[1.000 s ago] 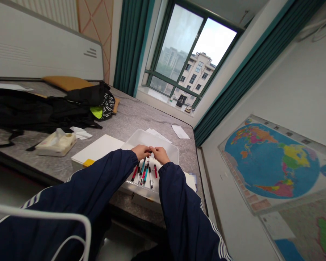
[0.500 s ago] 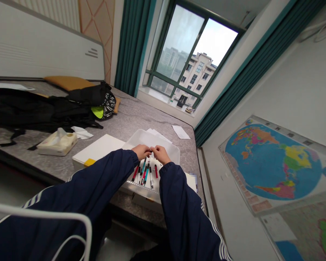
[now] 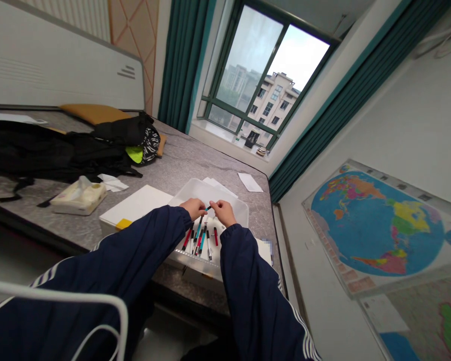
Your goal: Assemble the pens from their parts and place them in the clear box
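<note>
My left hand (image 3: pixel 194 208) and my right hand (image 3: pixel 223 213) meet over a translucent plastic bin (image 3: pixel 195 186). Their fingers are closed in pinches on a small black and teal pen (image 3: pixel 208 208), one hand at each end. Much of the pen is hidden by my fingers, so I cannot tell whether it is whole or only a part. Below my hands, several red, teal, black and clear pens (image 3: pixel 209 245) lie in the bin. A short red pen piece (image 3: pixel 215 236) rests apart, towards the right.
Left of the bin is a white box (image 3: pixel 137 203) with a yellow patch. Farther left are a tissue pack (image 3: pixel 78 197) and a black backpack (image 3: pixel 52 153). Paper (image 3: pixel 250 182) lies near the table's back right. A white cable or tube (image 3: pixel 60 295) crosses the lower left foreground.
My fingers have drawn slightly apart, and the teal section of the pen now shows between them. The pens in the bin have not visibly moved.
</note>
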Tool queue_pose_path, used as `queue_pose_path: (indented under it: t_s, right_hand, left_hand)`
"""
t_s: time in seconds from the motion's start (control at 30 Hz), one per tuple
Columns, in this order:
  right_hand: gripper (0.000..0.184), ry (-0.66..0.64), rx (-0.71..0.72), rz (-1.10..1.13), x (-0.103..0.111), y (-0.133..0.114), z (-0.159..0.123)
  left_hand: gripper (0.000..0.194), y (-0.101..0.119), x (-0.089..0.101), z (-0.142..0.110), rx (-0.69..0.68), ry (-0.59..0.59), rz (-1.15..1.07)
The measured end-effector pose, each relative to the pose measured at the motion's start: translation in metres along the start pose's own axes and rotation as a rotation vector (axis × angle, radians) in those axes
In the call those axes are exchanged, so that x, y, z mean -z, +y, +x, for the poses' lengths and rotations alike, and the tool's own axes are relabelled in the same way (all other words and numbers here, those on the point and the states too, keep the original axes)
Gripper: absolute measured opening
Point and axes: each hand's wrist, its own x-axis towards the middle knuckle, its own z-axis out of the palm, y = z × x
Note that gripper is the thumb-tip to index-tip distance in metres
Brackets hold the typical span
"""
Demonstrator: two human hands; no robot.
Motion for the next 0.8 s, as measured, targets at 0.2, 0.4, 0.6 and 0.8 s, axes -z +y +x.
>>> queue_pose_path:
  t_s: [0.2,0.4,0.6,0.8]
  right_hand:
    - [0.043,-0.119,-0.072,0.062,-0.0005,-0.0028,-0.0007]
    - [0.042,-0.129,-0.052,0.058,-0.0012,-0.0035,-0.0005]
    - [0.042,-0.106,-0.028,0.021,-0.0036,0.002,0.0021]
    - [0.039,-0.125,-0.038,0.037,-0.004,0.0005,0.0029]
  left_hand:
    - [0.025,0.0016,0.0004,-0.0015,-0.027,0.0,-0.007]
    - [0.024,0.0027,0.0001,-0.0013,-0.016,-0.015,-0.026]
    - [0.024,0.0018,-0.0022,-0.0001,-0.021,0.008,-0.003]
    - [0.022,0.002,-0.0028,-0.0004,-0.046,-0.01,-0.003]
